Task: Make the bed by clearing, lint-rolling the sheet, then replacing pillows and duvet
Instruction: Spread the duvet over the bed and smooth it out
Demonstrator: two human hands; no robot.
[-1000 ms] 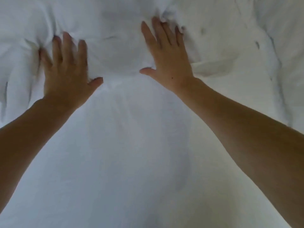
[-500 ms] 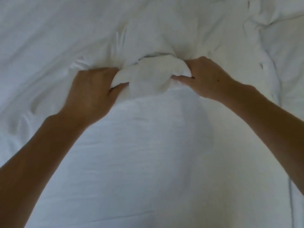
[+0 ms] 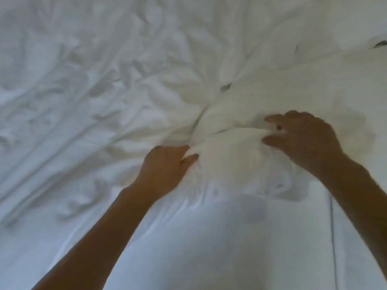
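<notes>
Head view | left hand (image 3: pixel 165 164) closed on a bunched fold of the white duvet (image 3: pixel 230 155), thumb on top | right hand (image 3: pixel 301 139) pinches the same fold from the other side, fingers half curled | fold lies between both hands, touching them | wrinkled duvet spreads toward far-left edge | smooth sheet (image 3: pixel 209 248) near the person

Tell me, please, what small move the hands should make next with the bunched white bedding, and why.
Probably draw the gathered fold toward the body. The left hand and right hand each pinch one end of a raised ridge in the white duvet, creases radiate away from it, and the sheet nearer the person lies flat.
</notes>
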